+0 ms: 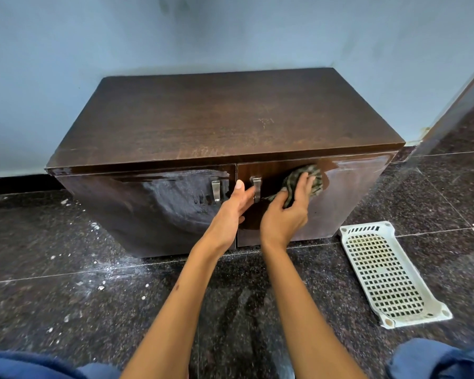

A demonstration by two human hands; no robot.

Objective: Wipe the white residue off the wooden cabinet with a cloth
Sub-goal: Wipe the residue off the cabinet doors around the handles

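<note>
A dark wooden cabinet (219,119) with two doors stands against the wall. White residue (173,192) smears the left door, mostly beside its metal handle (216,191). My right hand (288,209) holds a dark striped cloth (304,181) against the upper part of the right door, just right of that door's handle (256,188). The right door looks glossy and wet around the cloth. My left hand (234,206) reaches to the gap between the two doors, thumb up, fingers at the right door's edge.
A white perforated plastic tray (386,272) lies on the dark speckled floor to the right of the cabinet. White crumbs and powder (101,280) are scattered on the floor at the left. My knees in blue fabric frame the bottom corners.
</note>
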